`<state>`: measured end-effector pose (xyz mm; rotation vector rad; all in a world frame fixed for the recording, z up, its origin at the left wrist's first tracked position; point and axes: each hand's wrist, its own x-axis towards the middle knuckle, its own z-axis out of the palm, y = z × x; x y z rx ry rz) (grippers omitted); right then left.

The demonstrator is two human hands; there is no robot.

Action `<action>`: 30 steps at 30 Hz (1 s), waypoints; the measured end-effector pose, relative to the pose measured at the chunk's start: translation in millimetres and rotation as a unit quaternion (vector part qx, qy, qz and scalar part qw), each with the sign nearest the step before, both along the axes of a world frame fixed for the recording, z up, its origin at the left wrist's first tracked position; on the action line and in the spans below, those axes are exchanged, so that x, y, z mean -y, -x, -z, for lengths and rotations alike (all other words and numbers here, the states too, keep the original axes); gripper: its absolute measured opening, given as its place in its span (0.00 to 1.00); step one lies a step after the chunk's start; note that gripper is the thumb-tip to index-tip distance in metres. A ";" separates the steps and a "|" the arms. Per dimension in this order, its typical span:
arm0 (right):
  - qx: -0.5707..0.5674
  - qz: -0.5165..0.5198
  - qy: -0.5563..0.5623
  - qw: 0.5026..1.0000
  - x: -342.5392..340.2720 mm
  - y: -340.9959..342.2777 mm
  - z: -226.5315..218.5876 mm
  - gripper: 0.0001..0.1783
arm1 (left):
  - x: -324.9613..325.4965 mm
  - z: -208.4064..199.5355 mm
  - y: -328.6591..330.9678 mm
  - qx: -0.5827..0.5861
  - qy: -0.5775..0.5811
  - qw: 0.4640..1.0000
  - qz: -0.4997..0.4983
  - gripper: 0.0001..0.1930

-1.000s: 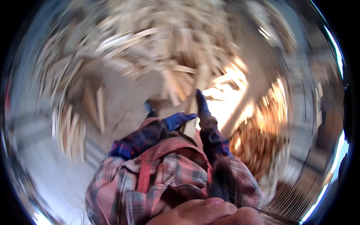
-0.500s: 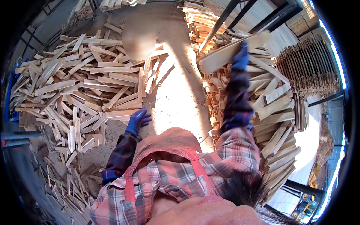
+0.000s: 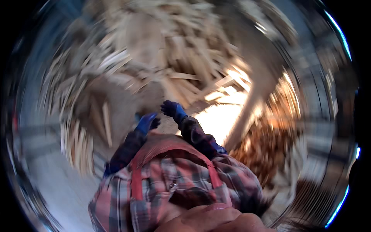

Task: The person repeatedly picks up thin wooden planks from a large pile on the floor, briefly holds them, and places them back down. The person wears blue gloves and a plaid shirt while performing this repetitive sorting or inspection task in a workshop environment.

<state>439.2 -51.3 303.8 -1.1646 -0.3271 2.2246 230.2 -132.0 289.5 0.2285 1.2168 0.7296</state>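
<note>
Both my hands wear blue gloves and hang in front of my apron, close together. My left hand (image 3: 147, 122) is open, its fingers apart, with nothing visible in it. Just to its right and slightly farther out, my right hand (image 3: 173, 110) is open too, with fingers stretched and no board in them. Beyond the hands spreads a loose heap of wooden boards (image 3: 185, 75), lying crosswise and smeared by motion. Neither hand appears to touch the wood.
At the right, a blurred stack of wooden pieces (image 3: 266, 143) rises beside a sunlit strip of floor (image 3: 220, 120). More narrow boards (image 3: 79, 145) lie at the left. A longer stick (image 3: 107, 123) stands out near them.
The view has swung left, so the heap now lies straight ahead. My right hand has left the right-hand stack and the board it held there, and come back beside my left hand.
</note>
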 end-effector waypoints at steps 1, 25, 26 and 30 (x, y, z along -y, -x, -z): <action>0.004 -0.121 -0.127 0.984 2.2 65.6 -41.2 0.20 | 5.4 10.4 37.6 0.010 -0.038 0.998 -0.051 0.21; 0.439 -0.515 -0.299 0.674 -389.7 580.7 384.1 0.22 | -194.2 306.3 666.7 -0.007 0.289 0.889 -0.354 0.23; 0.461 -0.545 -0.362 0.599 -416.1 606.9 408.1 0.23 | -223.8 336.7 679.7 -0.008 0.288 0.895 -0.339 0.23; 0.428 -0.397 -0.554 0.593 -468.8 730.1 473.1 0.24 | -340.1 444.2 712.9 0.055 0.204 0.889 -0.407 0.25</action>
